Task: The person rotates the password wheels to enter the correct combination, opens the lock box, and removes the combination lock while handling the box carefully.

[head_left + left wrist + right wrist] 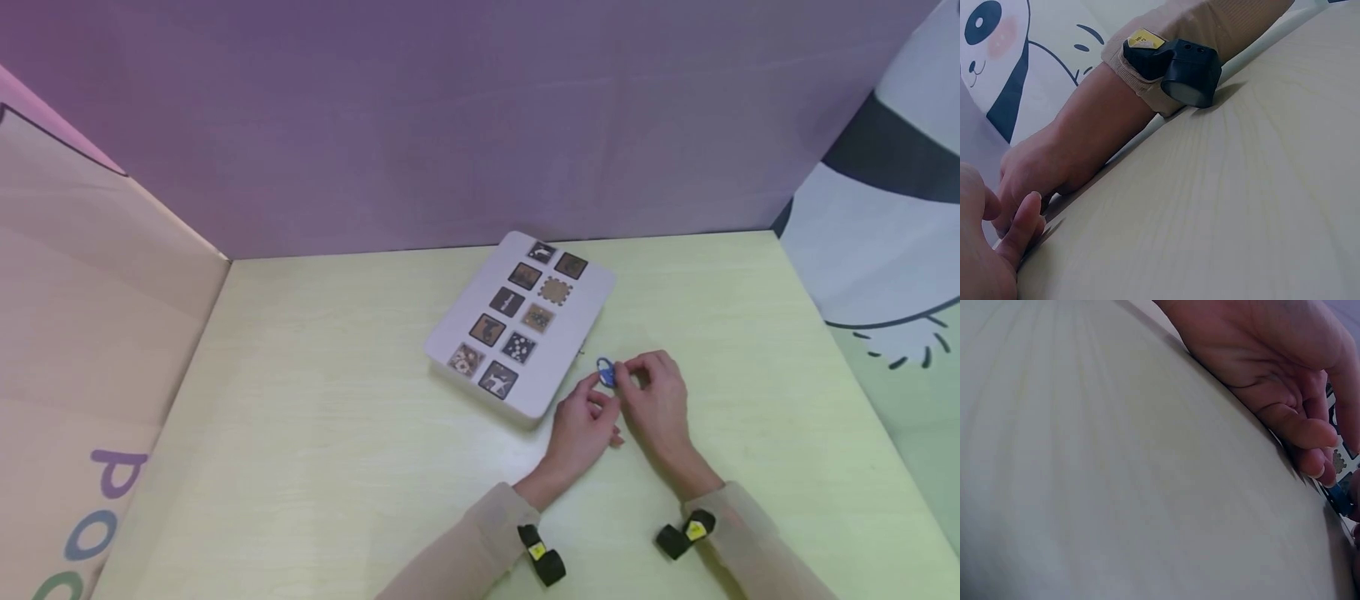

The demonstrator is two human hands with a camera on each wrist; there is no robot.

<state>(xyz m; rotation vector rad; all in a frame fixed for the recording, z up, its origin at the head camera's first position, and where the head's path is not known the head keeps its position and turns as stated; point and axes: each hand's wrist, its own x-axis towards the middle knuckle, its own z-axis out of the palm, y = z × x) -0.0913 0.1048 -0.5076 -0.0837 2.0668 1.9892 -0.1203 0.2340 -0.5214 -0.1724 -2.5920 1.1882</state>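
Observation:
A small blue ring-shaped item [606,372] with a solid part on its right side is between the two hands, just above the table. My right hand [656,396] pinches that solid part between thumb and index finger. At the loop's lower left, the index fingertip of my left hand [583,429] touches it; whether the thumb grips too is hidden. The right wrist view shows part of the blue item [1338,499] below the left hand [1285,381], whose other fingers curl inward. Left of the hands lies a white rounded box [558,354] printed with square pictures.
Out of the box's right side sticks a tiny metal piece [581,352], too small to identify. The pale wooden table [300,417] meets a purple back wall [450,125] and printed side panels. Each sleeve cuff carries a black wrist camera [550,567].

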